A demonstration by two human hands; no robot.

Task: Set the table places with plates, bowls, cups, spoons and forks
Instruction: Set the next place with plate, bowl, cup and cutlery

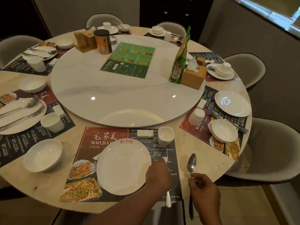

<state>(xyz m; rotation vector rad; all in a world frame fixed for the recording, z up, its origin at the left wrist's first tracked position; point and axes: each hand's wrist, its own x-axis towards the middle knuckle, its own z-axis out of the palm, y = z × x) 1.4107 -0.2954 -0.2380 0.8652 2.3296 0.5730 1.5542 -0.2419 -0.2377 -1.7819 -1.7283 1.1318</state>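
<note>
**Fork and spoon at the near place setting**

Your left hand (158, 174) lies over the fork (165, 161), fingers curled down on its handle, just beside the right rim of the plate (123, 166). The fork lies on the placemat (103, 137) at the near edge of the table (48, 184), tines pointing toward the cup (165, 135), its handle end reaching the table's near edge. Your right hand (203, 190) is clenched around the handle of the spoon (191, 163), whose bowl points away from you over the bare tabletop just right of the placemat; you cannot tell whether it touches the surface. A bowl (43, 155) sits off the placemat's left edge. A small white holder (145, 133) lies left of the cup, near the turntable (126, 95).
</note>
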